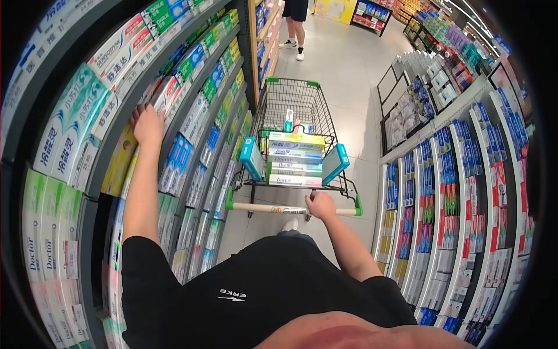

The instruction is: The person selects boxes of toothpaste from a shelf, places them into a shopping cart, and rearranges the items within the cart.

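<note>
My left hand (148,123) reaches into the shelf on the left, its fingers apart and bent over toothpaste boxes. Right beside it lie a red and white toothpaste box (169,93) and yellow boxes (120,160). Whether the fingertips grip a box cannot be made out. My right hand (321,205) is closed around the pale handle (268,208) of a shopping cart (288,87). Inside the cart, near the handle, toothpaste boxes (295,168) marked Doctor are stacked between two upright blue boxes, one on the left (251,158) and one on the right (335,163).
Toothpaste shelves (192,125) line the left side. More packed shelves (444,198) stand on the right, with a wire display (407,104) further up. Ahead in the aisle (349,64) a person (296,26) stands in dark shorts and white shoes.
</note>
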Motion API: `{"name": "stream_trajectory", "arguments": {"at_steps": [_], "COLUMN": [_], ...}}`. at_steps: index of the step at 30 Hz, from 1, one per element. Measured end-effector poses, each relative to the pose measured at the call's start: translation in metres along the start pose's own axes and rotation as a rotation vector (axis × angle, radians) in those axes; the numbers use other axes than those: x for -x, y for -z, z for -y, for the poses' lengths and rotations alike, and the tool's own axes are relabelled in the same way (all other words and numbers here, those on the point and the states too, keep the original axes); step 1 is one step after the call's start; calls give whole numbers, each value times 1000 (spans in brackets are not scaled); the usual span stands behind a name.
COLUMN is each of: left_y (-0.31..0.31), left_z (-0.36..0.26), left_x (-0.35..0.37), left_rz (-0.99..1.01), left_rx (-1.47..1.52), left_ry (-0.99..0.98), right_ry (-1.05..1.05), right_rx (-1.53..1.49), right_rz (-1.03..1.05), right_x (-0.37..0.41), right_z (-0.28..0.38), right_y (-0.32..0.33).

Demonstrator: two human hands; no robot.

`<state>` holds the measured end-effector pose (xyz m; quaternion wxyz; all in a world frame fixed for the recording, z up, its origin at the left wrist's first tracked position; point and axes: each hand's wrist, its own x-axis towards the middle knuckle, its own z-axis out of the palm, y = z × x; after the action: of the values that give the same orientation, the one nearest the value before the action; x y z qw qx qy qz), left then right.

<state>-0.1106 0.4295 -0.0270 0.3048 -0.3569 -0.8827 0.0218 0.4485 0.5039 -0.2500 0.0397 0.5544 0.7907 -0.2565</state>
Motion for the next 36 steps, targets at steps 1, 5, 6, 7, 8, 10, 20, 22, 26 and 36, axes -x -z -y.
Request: {"name": "stream_trajectory", "arguments": {"at_steps": [1,5,6,7,8,10,20,22,26,36], "left_y": [-3,-30,-32,-35,-38,-3,17,16,-1,-21], "left_z": [2,7,9,10,7,-7,-165,-196,-233,-257], "left_x": [-2,-8,-8,-8,-6,7,209,246,284,286], "left_rz": [-9,-19,-70,-119,-130,-113,104,213,352,546], "left_rx": [0,30,31,31,83,164,1048,1130,1185,653], "left_ry": [4,50,19,-14,12,53,-440,-580,-650,-450], "right_ry": [5,33,45,55,76,83,460,526,676,518], "right_rx": [-1,-19,-16,-14,-20,-30,-450,-373,-150,-280], "right_rz": [-8,-15,-33,-50,-64,-50,-181,-177,-38,-292], "right_x": [-1,-9,-11,-14,-17,-21,-50,-43,-52,-144], "right_z": [1,0,-1,-4,-7,-7,-11,7,-9,-35], "right_y": [4,10,10,8,6,11,39,77,89,81]}}
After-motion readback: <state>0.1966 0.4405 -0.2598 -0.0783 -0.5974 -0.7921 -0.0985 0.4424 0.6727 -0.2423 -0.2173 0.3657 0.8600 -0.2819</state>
